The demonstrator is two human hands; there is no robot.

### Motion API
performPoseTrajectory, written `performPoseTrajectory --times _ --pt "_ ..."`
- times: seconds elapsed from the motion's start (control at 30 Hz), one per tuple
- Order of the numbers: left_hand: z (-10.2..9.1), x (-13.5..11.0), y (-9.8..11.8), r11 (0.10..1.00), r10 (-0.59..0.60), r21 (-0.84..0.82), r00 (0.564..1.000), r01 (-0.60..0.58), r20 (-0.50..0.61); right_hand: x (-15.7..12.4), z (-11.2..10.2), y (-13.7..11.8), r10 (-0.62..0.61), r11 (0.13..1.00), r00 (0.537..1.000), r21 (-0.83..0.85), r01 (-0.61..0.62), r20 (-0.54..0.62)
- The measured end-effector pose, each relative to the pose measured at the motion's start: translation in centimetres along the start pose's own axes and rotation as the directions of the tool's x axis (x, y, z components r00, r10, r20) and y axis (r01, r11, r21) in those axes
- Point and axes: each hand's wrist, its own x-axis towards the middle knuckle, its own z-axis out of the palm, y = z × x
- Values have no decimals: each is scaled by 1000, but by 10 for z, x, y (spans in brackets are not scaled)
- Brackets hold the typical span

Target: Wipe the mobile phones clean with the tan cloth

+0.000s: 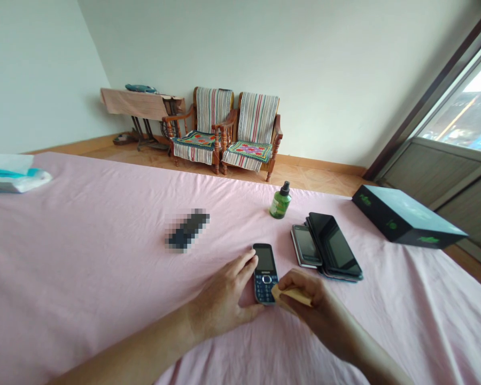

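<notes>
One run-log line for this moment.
left hand: touching keypad phone | right hand: gripping yellow item at phone's lower right | green bottle: upright beyond

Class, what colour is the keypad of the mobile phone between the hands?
Dark blue: the keypad of the mobile phone shows best in the head view.

Two chairs (258, 118) (striped-covered) stand beside a draped table (136, 105).
</notes>
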Motion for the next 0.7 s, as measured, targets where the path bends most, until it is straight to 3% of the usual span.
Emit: performPoseTrajectory --times 0.1,0.2,0.4,0.5,0.6,0.7 --pt "-1 0 1 1000 -11 10 1000 11 19 2 2 0 47 992 999 120 -48 6" --pt "-2 0 1 1000 -14 6 1000 14 19 5 2 0 24 991 999 131 -19 -32" --pt "-12 -1 9 987 99 -108 976 -122 -196 4 11 1 -29 934 997 354 51 -68" --pt "-13 -2 15 965 122 -208 976 -159 -179 2 20 -2 -36 866 999 498 46 -31" --pt "-10 -1 19 951 92 -273 978 -142 -187 1 24 -6 -18 869 1000 494 23 -14" --pt "-7 0 19 946 43 -301 969 -118 -244 3 22 -7 26 922 996 388 9 -86"
